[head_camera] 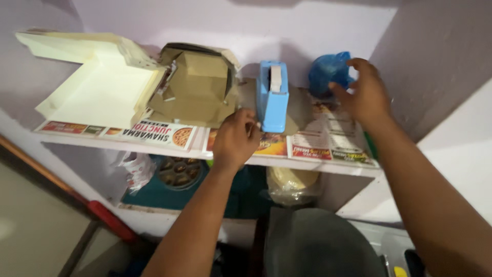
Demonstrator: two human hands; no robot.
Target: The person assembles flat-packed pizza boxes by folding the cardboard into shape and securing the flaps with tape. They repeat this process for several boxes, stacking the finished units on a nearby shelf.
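Between both hands, on the shelf (pixel 169 150): blue tape dispenser (pixel 272 97), upright, not yet lifted

Left hand (pixel 236 138) curled beside the dispenser's base, touching it, grip unclear; right hand (pixel 365 95) spread open on a blue plastic bag (pixel 328 72), fingertips on it, not closed round; left of the left hand, brown folded cartons (pixel 197 84) and cream flat boxes (pixel 97 82); printed menu sheets (pixel 328 138) lining the shelf; lilac walls (pixel 287 25); dim lower shelf beneath.

Cream box (pixel 97 87) & brown carton (pixel 197 87) on shelf; printed flyers (pixel 328 138) beneath; bagged pkg (pixel 289 182) below.
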